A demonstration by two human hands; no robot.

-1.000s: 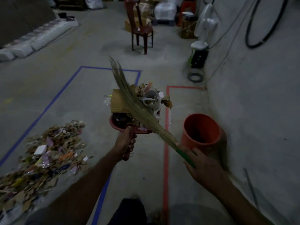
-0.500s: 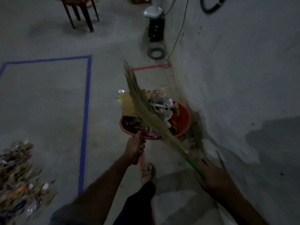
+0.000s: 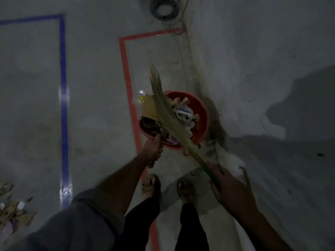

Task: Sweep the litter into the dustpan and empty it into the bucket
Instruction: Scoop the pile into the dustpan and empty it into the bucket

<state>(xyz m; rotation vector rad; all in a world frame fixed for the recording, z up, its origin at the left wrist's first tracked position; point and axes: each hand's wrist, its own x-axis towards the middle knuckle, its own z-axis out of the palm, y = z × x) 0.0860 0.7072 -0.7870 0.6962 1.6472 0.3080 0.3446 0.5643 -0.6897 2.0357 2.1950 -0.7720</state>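
Note:
My left hand (image 3: pixel 152 151) grips the handle of a red dustpan (image 3: pixel 145 129), heaped with cardboard and paper litter (image 3: pixel 181 113), directly over the orange bucket (image 3: pixel 200 109) by the wall. My right hand (image 3: pixel 223 180) grips the green handle of a straw broom (image 3: pixel 166 109), whose bristles lie across the litter on the pan. Most of the dustpan and the bucket's inside are hidden under the litter. A pile of litter (image 3: pixel 12 211) lies on the floor at the lower left.
A red tape line (image 3: pixel 129 84) and a blue tape line (image 3: pixel 63 87) mark the concrete floor. A grey wall (image 3: pixel 262 69) rises close on the right. A coiled cable (image 3: pixel 164 8) lies at the top. My sandalled feet (image 3: pixel 150 185) stand just below the bucket.
I have stepped up to the bucket and the view has tilted down. The loaded dustpan, held with the broom pressed on it, has moved from left of the bucket to right above it.

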